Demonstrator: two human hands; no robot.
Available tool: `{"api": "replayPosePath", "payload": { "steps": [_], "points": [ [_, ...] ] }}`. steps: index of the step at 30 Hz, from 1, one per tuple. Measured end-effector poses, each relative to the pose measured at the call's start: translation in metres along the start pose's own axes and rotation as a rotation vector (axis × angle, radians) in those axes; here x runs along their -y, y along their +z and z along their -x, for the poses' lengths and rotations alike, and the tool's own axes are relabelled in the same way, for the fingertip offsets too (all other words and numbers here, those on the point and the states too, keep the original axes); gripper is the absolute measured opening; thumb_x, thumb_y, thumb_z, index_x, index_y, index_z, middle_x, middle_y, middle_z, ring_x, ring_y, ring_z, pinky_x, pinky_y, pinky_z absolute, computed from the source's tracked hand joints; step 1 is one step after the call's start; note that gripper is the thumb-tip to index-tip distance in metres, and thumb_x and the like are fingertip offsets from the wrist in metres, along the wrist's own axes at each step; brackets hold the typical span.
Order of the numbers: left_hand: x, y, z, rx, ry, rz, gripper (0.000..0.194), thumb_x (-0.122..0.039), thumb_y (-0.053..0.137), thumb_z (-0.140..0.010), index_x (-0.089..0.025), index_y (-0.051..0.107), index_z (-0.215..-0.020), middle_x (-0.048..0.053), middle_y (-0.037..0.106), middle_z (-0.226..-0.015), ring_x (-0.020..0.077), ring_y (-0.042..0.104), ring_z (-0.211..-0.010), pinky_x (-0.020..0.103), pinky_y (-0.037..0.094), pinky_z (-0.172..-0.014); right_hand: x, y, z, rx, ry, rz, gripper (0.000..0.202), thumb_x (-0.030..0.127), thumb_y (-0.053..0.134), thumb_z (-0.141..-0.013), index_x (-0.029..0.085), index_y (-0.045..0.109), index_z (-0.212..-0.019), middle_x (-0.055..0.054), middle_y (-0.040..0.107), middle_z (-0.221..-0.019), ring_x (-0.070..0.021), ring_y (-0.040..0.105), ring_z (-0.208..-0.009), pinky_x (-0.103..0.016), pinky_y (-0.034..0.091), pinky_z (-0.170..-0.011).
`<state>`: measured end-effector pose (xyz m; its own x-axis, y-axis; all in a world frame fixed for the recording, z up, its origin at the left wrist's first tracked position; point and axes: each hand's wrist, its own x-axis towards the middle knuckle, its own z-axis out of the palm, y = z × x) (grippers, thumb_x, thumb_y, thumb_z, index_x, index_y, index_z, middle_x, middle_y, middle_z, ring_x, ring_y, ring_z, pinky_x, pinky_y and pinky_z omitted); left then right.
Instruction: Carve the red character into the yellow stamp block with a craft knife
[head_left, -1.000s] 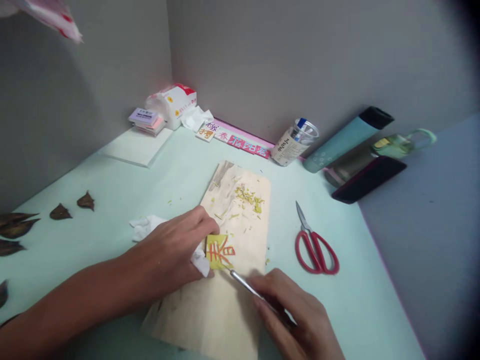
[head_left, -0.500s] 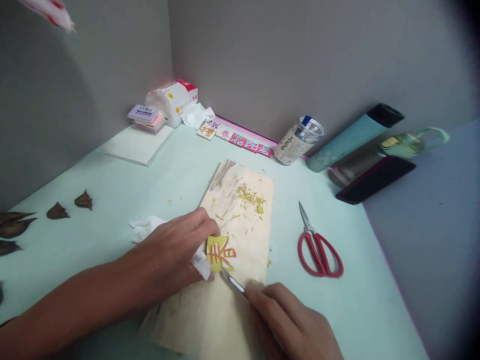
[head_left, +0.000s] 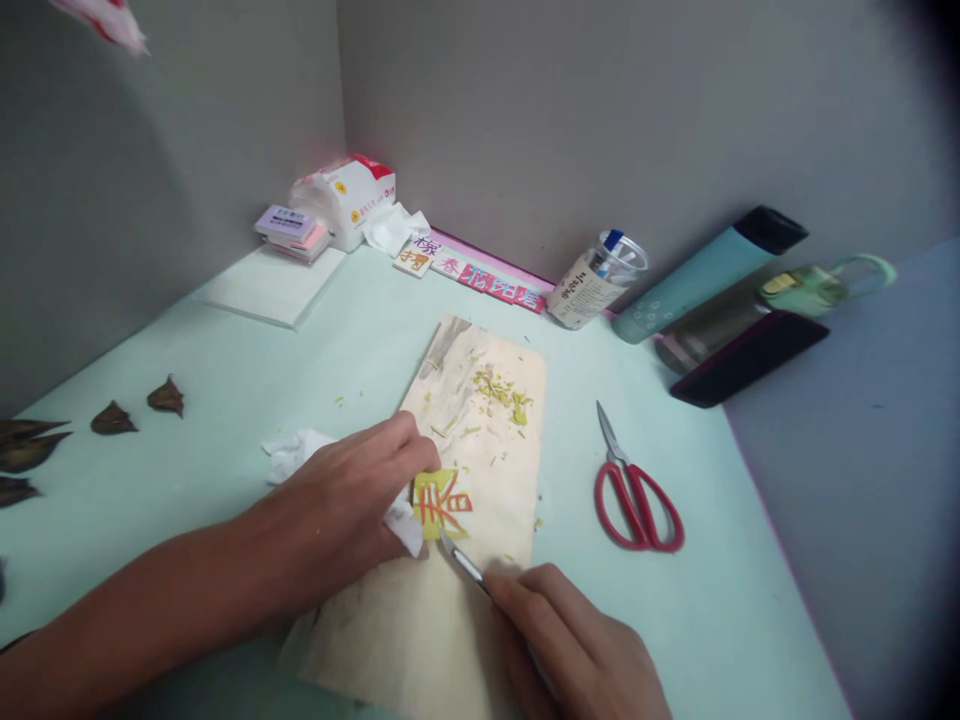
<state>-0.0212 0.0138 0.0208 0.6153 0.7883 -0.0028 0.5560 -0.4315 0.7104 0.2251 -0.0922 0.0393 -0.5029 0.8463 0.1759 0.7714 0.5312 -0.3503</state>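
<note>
A small yellow-green tile with a red character (head_left: 453, 492) lies on a pale board (head_left: 420, 630). My left hand (head_left: 375, 480) is closed on its left edge, with a crumpled white tissue (head_left: 405, 526) tucked under the fingers. In my right hand (head_left: 574, 635) is a craft knife (head_left: 466, 564), its blade tip meeting the tile's lower edge. Yellow-green shavings (head_left: 501, 394) are scattered over the board's far part. The palm of my left hand is hidden.
Red-handled scissors (head_left: 634, 500) lie right of the board. Behind stand a plastic cup (head_left: 592, 285), a blue tumbler (head_left: 705, 275), a green-topped bottle (head_left: 795, 290) and a black phone-like slab (head_left: 750, 360). Finished-looking character tiles (head_left: 487, 283) line the back; dry brown husks (head_left: 114, 418) lie left.
My right hand and the knife have shifted slightly to the left. The left hand stays on the tile, and the view has moved a little.
</note>
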Motion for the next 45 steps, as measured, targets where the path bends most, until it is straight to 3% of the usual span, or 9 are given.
{"api": "replayPosePath", "payload": {
  "steps": [8, 16, 22, 29, 35, 41, 45],
  "points": [
    [-0.002, -0.004, -0.002, 0.045, -0.043, 0.0, 0.029, -0.018, 0.071, -0.08, -0.024, 0.06, -0.106, 0.001, 0.057, -0.106, 0.0222, 0.059, -0.094, 0.035, 0.042, -0.076, 0.004, 0.012, 0.003, -0.066, 0.058, -0.082, 0.026, 0.012, 0.046, -0.106, 0.014, 0.064, -0.126, -0.009, 0.073, -0.088, -0.0174, 0.076, -0.067, -0.021, 0.058, -0.052],
    [-0.003, -0.006, -0.002, 0.045, -0.041, -0.019, 0.031, -0.02, 0.072, -0.082, -0.023, 0.06, -0.11, 0.0, 0.056, -0.106, 0.021, 0.058, -0.093, 0.033, 0.041, -0.074, 0.005, 0.024, 0.01, -0.058, 0.057, 0.012, 0.032, 0.016, 0.036, -0.11, 0.013, 0.06, -0.13, -0.01, 0.074, -0.089, -0.0191, 0.075, -0.061, -0.023, 0.056, -0.047],
    [0.001, -0.003, -0.001, 0.014, -0.018, -0.014, 0.032, -0.017, 0.072, -0.079, -0.023, 0.059, -0.108, -0.001, 0.056, -0.105, 0.02, 0.059, -0.09, 0.032, 0.041, -0.073, 0.006, 0.025, 0.005, -0.076, 0.059, -0.045, 0.029, 0.019, 0.036, -0.112, 0.015, 0.058, -0.131, -0.009, 0.074, -0.09, -0.0167, 0.076, -0.063, -0.019, 0.056, -0.05],
    [-0.001, -0.004, -0.001, 0.006, -0.018, -0.004, 0.031, -0.015, 0.072, -0.079, -0.024, 0.059, -0.106, -0.001, 0.056, -0.105, 0.0207, 0.059, -0.093, 0.032, 0.041, -0.075, 0.013, 0.027, 0.002, -0.169, 0.138, -0.179, 0.023, 0.013, 0.045, -0.108, 0.019, 0.059, -0.125, -0.009, 0.074, -0.093, -0.018, 0.076, -0.071, -0.02, 0.058, -0.058],
    [-0.004, -0.005, -0.001, 0.008, -0.035, -0.008, 0.032, -0.014, 0.077, -0.079, -0.023, 0.06, -0.105, -0.002, 0.055, -0.104, 0.0196, 0.059, -0.092, 0.031, 0.04, -0.075, 0.013, 0.029, 0.001, -0.184, 0.15, -0.24, 0.021, 0.012, 0.047, -0.107, 0.02, 0.059, -0.122, -0.007, 0.073, -0.092, -0.0166, 0.075, -0.069, -0.02, 0.057, -0.057],
    [0.002, 0.0, -0.001, -0.013, -0.009, -0.011, 0.036, -0.014, 0.078, -0.077, -0.024, 0.058, -0.104, -0.002, 0.055, -0.103, 0.02, 0.058, -0.091, 0.031, 0.039, -0.074, 0.015, 0.029, -0.002, -0.18, 0.287, -0.345, 0.017, 0.015, 0.055, -0.104, 0.026, 0.064, -0.113, 0.0, 0.07, -0.087, -0.0137, 0.073, -0.071, -0.018, 0.058, -0.062],
    [0.002, 0.0, -0.002, -0.023, -0.006, -0.023, 0.037, -0.014, 0.079, -0.076, -0.024, 0.058, -0.104, -0.002, 0.054, -0.102, 0.0195, 0.057, -0.088, 0.031, 0.038, -0.071, 0.015, 0.028, -0.002, -0.186, 0.269, -0.321, 0.016, 0.015, 0.053, -0.105, 0.025, 0.064, -0.112, -0.001, 0.07, -0.085, -0.0138, 0.073, -0.069, -0.018, 0.057, -0.061]
  ]
}}
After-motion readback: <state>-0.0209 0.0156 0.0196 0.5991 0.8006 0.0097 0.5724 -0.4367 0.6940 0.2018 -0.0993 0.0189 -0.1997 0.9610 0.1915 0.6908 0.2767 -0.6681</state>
